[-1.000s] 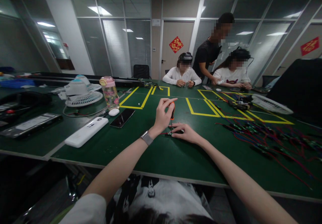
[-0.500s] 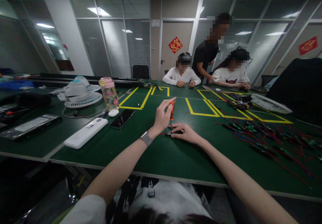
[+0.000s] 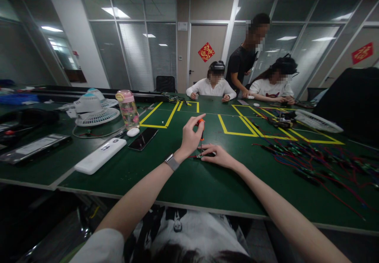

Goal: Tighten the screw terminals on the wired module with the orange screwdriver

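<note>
My left hand (image 3: 192, 135) gripped the orange screwdriver (image 3: 202, 135) upright over the small board (image 3: 199, 156) on the green table's (image 3: 183, 186) near side; my right hand (image 3: 218, 155) held that board. I judged it unfinished; screw seating was too small to tell.

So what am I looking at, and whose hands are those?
Those are a person's two bare hands, seen from a camera worn on that person's head, looking forward and down. The left hand holds an orange-handled screwdriver upright, pointing down at a tiny green part with a red wire, too small to see well. The right hand has its fingertips beside it. On the dark green table are a flat black phone, a long white case-like device, a clear bottle with a pink lid and, over on the right, tangled thin red and dark wires.
</note>
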Tool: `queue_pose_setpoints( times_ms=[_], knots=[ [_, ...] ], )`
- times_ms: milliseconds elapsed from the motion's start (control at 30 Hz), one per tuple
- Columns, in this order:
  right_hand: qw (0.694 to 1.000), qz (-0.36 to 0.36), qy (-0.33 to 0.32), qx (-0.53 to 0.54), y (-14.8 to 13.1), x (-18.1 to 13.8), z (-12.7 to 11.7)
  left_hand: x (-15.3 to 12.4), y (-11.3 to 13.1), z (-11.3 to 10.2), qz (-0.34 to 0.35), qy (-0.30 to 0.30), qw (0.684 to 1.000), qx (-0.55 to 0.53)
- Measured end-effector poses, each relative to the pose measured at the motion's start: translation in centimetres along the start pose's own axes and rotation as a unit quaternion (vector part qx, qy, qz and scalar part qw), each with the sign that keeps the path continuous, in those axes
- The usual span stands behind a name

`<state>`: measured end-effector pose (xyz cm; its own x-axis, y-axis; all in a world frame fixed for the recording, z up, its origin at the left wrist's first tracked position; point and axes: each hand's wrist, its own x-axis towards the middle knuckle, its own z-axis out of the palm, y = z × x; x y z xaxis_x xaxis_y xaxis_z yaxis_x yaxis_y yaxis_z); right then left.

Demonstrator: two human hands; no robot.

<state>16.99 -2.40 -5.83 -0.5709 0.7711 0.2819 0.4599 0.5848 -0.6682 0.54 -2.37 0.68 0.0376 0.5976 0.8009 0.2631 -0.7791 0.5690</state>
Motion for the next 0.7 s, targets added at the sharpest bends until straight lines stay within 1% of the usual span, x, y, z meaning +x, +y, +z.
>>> queue_pose_setpoints(
  times_ms=[133, 333, 467, 533, 700],
  knots=[
    [1.000, -0.006, 0.000, 0.001, 0.18, 0.02, 0.01, 0.00, 0.04, -0.03, 0.007, 0.013, 0.999, 0.029],
    [1.000, -0.001, -0.003, -0.001, -0.03, -0.02, -0.07, 0.07, 0.18, -0.08, 0.009, -0.015, 1.000, -0.025],
    [1.000, -0.004, 0.005, -0.001, -0.06, 0.01, 0.02, -0.02, 0.31, -0.09, 0.010, 0.009, 1.000, 0.021],
    [1.000, -0.004, 0.008, 0.001, -0.08, 0.03, 0.07, -0.05, 0.29, -0.14, 0.010, 0.008, 0.999, 0.029],
    [1.000, -0.004, 0.007, 0.006, -0.30, 0.01, 0.04, -0.03, 0.05, -0.08, 0.008, -0.014, 1.000, -0.012]
  ],
)
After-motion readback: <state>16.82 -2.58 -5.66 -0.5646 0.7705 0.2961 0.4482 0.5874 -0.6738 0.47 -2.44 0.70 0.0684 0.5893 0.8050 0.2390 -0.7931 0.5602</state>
